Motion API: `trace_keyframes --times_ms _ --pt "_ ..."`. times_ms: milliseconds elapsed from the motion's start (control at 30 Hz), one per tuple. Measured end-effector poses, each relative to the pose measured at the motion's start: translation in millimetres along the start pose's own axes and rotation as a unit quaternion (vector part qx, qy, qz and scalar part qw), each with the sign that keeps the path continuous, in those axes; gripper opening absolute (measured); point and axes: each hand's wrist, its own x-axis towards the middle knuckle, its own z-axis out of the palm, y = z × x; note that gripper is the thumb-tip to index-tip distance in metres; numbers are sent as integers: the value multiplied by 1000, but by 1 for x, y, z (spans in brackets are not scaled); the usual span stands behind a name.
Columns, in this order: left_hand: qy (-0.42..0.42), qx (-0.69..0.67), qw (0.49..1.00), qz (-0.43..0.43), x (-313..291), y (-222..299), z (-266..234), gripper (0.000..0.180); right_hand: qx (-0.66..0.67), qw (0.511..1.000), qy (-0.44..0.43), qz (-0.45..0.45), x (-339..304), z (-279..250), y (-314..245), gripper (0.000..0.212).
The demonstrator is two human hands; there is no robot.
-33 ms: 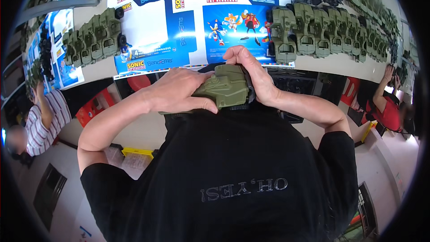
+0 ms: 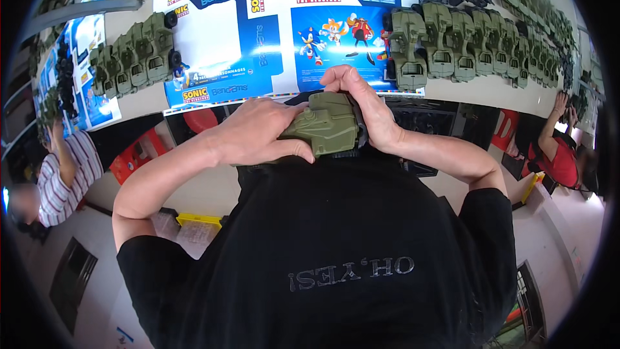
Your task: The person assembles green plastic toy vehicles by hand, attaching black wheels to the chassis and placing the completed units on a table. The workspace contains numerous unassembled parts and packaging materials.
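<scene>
1. The left grip (image 2: 255,126), a bare hand, was grasping an olive-green, boxy plastic toy vehicle (image 2: 336,123), its thumb along the near side.
2. The right grip (image 2: 374,113) was cupped beside the vehicle's right end, fingers bent; whether it clasped anything could not be told.
3. The vehicle lay between both grips, just off the middle of the pale surface's (image 2: 139,100) near edge, before the person's chest.
4. The step in hand looked like two-handed handling of the vehicle; the next move seemed to call for steady support from the left, the underside being hidden.
5. Beyond the near edge lay blue-and-white printed sheets (image 2: 216,84), flanked by rows of similar green vehicles (image 2: 462,45) toward the surface's left and right ends.
</scene>
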Motion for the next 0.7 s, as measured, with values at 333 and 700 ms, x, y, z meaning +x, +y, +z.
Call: trace_keyframes --times_ms 333,700 --pt "189 255 941 118 -12 25 17 80 -122 959 -48 -252 -18 -1 -13 33" --pt "209 167 957 110 -11 14 30 74 -201 927 -81 -307 -8 6 -18 26"
